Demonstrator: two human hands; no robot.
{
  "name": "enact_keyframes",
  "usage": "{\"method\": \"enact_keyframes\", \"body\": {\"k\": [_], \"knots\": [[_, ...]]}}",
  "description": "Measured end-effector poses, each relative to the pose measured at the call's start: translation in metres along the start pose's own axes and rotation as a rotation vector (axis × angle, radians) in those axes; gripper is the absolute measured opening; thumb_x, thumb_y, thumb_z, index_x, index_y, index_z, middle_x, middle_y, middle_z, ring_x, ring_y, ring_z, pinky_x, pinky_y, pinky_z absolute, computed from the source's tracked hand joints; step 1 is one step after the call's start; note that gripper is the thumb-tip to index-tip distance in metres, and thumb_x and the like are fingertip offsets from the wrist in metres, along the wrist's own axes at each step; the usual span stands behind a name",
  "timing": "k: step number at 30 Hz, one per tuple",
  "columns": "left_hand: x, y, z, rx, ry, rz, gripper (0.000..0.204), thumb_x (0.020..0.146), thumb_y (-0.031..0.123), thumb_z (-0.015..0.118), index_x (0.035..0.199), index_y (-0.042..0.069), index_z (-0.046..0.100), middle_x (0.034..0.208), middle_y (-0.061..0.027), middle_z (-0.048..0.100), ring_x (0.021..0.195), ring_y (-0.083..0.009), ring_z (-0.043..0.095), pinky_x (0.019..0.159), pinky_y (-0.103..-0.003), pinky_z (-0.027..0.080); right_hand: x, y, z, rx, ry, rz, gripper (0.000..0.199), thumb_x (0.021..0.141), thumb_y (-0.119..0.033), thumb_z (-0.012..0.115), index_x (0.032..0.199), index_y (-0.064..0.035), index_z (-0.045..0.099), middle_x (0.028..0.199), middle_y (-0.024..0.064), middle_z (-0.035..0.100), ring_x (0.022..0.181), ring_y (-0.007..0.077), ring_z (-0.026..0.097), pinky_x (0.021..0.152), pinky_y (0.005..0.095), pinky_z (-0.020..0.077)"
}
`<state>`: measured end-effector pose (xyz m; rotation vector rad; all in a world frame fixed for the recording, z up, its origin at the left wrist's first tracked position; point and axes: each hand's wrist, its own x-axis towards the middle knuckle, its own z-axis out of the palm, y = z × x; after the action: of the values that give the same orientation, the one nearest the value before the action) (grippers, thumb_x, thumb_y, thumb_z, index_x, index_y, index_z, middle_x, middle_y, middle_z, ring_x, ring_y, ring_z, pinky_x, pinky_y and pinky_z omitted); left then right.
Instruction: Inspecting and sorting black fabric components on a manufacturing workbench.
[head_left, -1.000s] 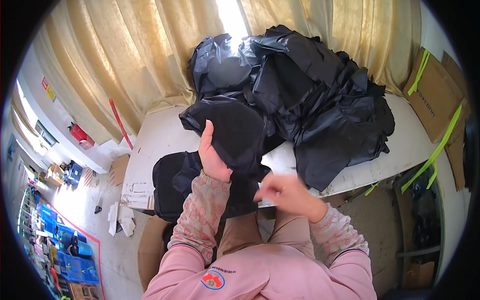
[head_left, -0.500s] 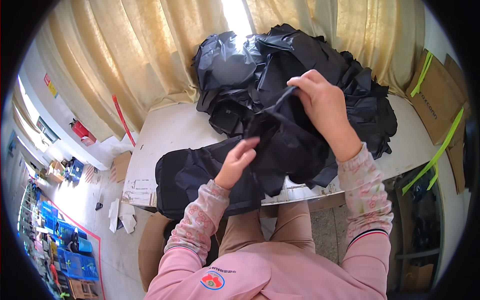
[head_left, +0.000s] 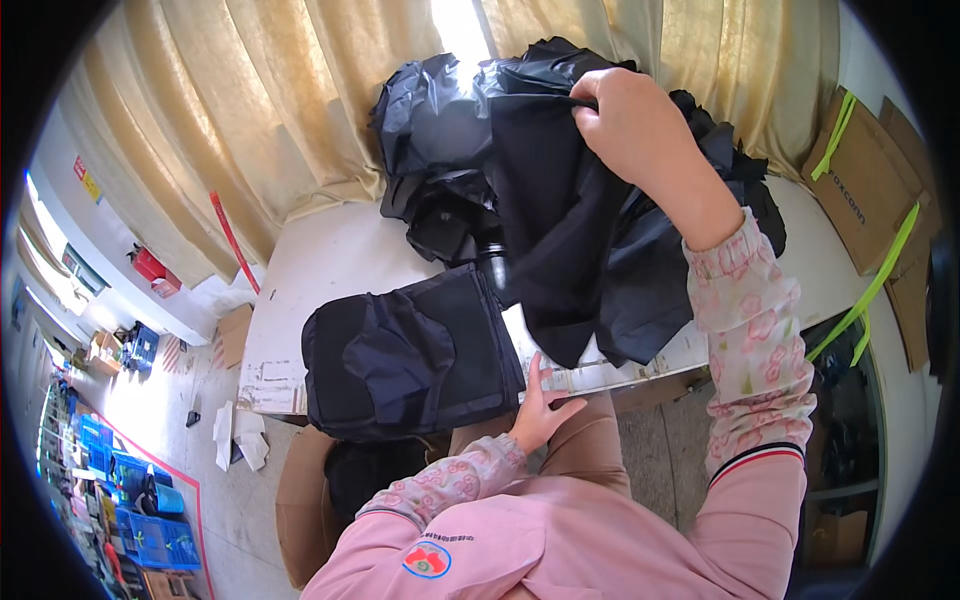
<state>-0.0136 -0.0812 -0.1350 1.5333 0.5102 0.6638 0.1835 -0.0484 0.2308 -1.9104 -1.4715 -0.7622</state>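
With its fingers pinched, my right hand (head_left: 625, 120) holds up the top edge of a black fabric piece (head_left: 555, 200). The cloth hangs down to the table's front part, and its lower corner points toward me. My left hand (head_left: 542, 408) is open with fingers spread at the front edge of the table, beside the right end of a flat stack of black fabric pieces (head_left: 465, 340). On top of that stack lies a smaller, wrinkled dark piece (head_left: 400, 350). Behind the held cloth rises a big heap of black fabric (head_left: 440, 120).
The white table (head_left: 310, 260) has a worn front edge and stands against yellow curtains (head_left: 260, 110). A shiny cylinder (head_left: 494, 262) shows between heap and stack. Cardboard (head_left: 865, 190) with green straps leans at the right. Below the table sits an open carton (head_left: 300, 500) with black material.
My right hand has risen away from me, spreading the black cloth into a hanging sheet. My left hand has moved down and right to the table edge, fingers spread.
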Motion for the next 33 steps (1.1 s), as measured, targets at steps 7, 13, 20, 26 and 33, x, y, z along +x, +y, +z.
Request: {"method": "enact_keyframes", "body": {"k": [7,13,20,26,33], "knots": [[0.047,0.012,-0.006,-0.336,0.287,-0.020,0.048,0.087,0.020,0.073,0.120,-0.008,0.053,0.116,-0.0117,0.061,0.110,-0.0162,0.056,0.091,-0.028,0.046,-0.006,-0.005,-0.012,0.267,-0.213,-0.066,0.027,0.080,-0.017,0.063,0.093,0.0068,0.068,0.077,0.0192,0.065,0.071,0.0304,0.064,0.070,0.0360,0.0494],[0.082,0.008,-0.052,-0.498,0.466,0.071,0.027,0.095,0.019,0.052,0.108,-0.002,0.064,0.112,-0.0106,0.065,0.103,-0.0256,0.062,0.096,-0.036,0.046,-0.012,-0.008,-0.036,0.513,-0.546,0.059,0.030,0.080,-0.021,0.067,0.087,0.0079,0.065,0.060,0.0079,0.052,0.059,0.0151,0.054,0.058,0.0302,0.0437],[0.064,0.078,-0.088,-1.363,-0.066,-0.097,0.041,0.097,0.027,0.040,0.112,-0.003,0.063,0.119,-0.0149,0.064,0.109,-0.0263,0.062,0.099,-0.041,0.046,-0.055,0.091,0.033,0.253,-0.470,-0.206,0.027,0.084,-0.016,0.067,0.077,0.0065,0.054,0.061,0.0178,0.038,0.056,0.0121,0.052,0.054,0.0351,0.0380],[0.045,0.107,-0.150,-1.042,-0.256,-0.152,0.034,0.097,0.023,0.047,0.118,-0.001,0.062,0.114,-0.0107,0.066,0.106,-0.0211,0.063,0.093,-0.035,0.048,-0.079,0.201,0.051,0.606,-0.772,0.220,0.013,0.085,-0.013,0.069,0.085,-0.0001,0.068,0.066,-0.0015,0.061,0.066,0.0038,0.049,0.062,0.0252,0.0427],[0.027,0.120,-0.190,-0.548,-0.588,-0.102,0.033,0.093,0.015,0.060,0.121,-0.002,0.059,0.111,-0.0063,0.067,0.100,-0.0152,0.063,0.091,-0.029,0.049,-0.074,0.136,0.007,1.021,-0.674,0.420,0.016,0.085,-0.009,0.067,0.099,-0.0012,0.070,0.087,-0.0044,0.068,0.073,0.0026,0.057,0.068,0.0203,0.0454]]}}
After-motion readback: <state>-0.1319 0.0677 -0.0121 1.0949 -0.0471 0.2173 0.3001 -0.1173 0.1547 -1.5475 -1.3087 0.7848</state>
